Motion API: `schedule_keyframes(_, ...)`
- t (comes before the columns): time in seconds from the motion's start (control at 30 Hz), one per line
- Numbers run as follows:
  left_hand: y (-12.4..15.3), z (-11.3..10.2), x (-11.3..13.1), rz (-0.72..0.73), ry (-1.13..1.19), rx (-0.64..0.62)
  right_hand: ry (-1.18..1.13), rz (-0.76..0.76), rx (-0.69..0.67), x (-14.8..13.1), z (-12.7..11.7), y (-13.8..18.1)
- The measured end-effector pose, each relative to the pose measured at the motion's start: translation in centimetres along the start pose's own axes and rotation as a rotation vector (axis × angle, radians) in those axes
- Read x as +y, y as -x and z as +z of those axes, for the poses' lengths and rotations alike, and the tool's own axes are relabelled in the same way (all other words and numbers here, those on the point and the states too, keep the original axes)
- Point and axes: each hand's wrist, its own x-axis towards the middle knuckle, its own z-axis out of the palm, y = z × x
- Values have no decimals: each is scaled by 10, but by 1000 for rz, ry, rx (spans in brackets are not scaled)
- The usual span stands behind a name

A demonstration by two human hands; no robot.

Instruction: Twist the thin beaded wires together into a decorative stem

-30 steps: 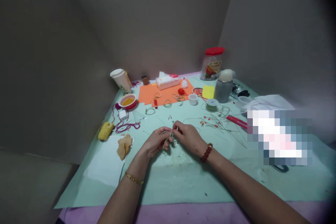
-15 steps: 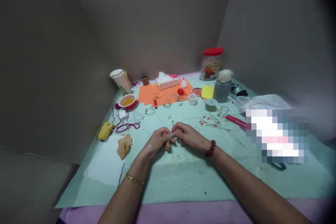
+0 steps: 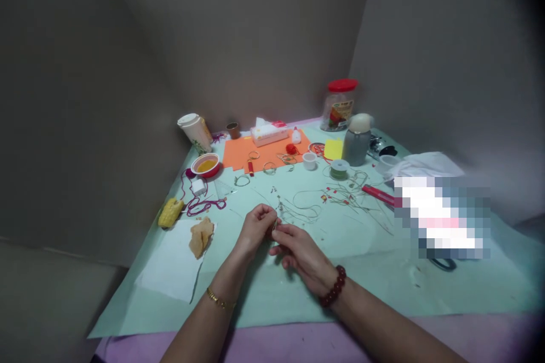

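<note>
My left hand (image 3: pixel 257 229) pinches a thin green cord (image 3: pixel 276 223) between thumb and forefinger above the middle of the table. Close against it, my right hand (image 3: pixel 301 252) has its thumb and forefinger closed on the same cord, with the other fingers loosely curled. Beyond the fingertips a small pale bead or knot shows on the strand, too small to make out. A long loop of green cord (image 3: pixel 307 214) lies on the table just past my right hand. Part of the cord is hidden by my fingers.
Right of the hands lie several cut cords with red bits (image 3: pixel 340 197), a spool (image 3: pixel 339 169) and a red cutter (image 3: pixel 378 194). Purple cord (image 3: pixel 204 206), a yellow corn-shaped thing (image 3: pixel 171 212) and brown pieces (image 3: pixel 201 236) lie left. Farther back are orange sheets (image 3: pixel 234 152) and a grey bottle (image 3: pixel 356 144).
My right hand has moved down and nearer to me, turning so its lower fingers show. My left hand has stayed almost in place. The green cord loop beyond the hands is now uncovered.
</note>
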Motion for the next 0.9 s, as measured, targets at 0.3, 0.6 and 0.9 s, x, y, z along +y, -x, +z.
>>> schedule_keyframes(0.3,0,-2,1,15,-62,11,-92,15,23,8,-3,-11)
schedule_keyframes(0.6,-5,-14,4,-26,-107,64,-45,46,32,7,-11,-4)
schedule_keyframes(0.9,-11,-23,6,-100,373,-70,-23,98,73,14,-17,13)
